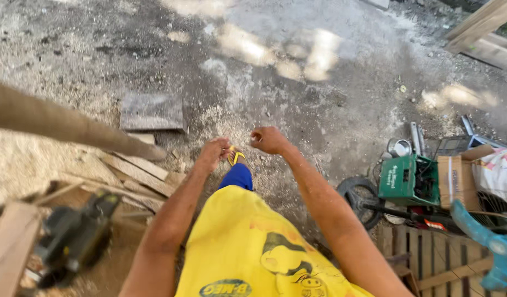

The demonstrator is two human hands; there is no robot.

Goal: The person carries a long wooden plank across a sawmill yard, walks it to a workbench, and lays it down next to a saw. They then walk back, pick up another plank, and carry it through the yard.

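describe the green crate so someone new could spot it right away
Start at the slatted wooden pallet at bottom right. Just above it, behind a small black wheel, sits the green plastic crate. It is the only green box, wedged left of a brown cardboard box.

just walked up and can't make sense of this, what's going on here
A person in a yellow shirt looks down at a dusty yard strewn with sawdust. Both arms reach forward; the left hand and right hand are loosely curled and hold nothing. A foot in a yellow sandal shows just beneath them. To the left lie wood offcuts and a blurred power tool. To the right sit a green crate, a small wheel and a wooden pallet.
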